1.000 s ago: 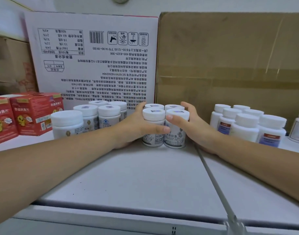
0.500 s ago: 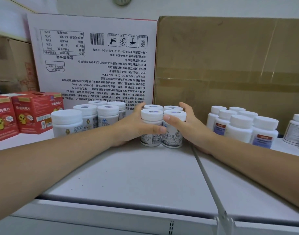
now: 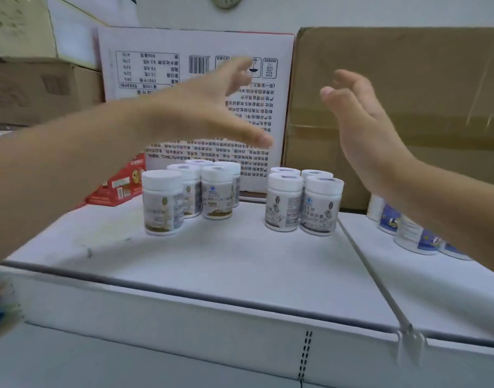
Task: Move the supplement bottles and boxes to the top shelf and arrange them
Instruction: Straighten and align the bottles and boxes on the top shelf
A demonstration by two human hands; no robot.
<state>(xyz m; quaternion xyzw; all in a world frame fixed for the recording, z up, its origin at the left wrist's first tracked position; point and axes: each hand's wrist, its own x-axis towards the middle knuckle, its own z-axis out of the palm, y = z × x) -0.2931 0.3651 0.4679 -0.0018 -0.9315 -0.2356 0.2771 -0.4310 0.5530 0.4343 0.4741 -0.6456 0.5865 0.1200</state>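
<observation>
The white carton (image 3: pixel 195 88) bears upside-down Chinese print and a barcode (bottle labels blurred). Just before its right corner, four white-capped bottles (image 3: pixel 310 208) stand upright. Left hand (image 3: pixel 212 107) and right hand (image 3: pixel 360 116) hover before it, spread wide and empty.

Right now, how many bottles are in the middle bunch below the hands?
4: front-left bottle, front-right bottle, back-left bottle and back-right bottle, both back ones mostly hidden; more may hide behind.
</observation>
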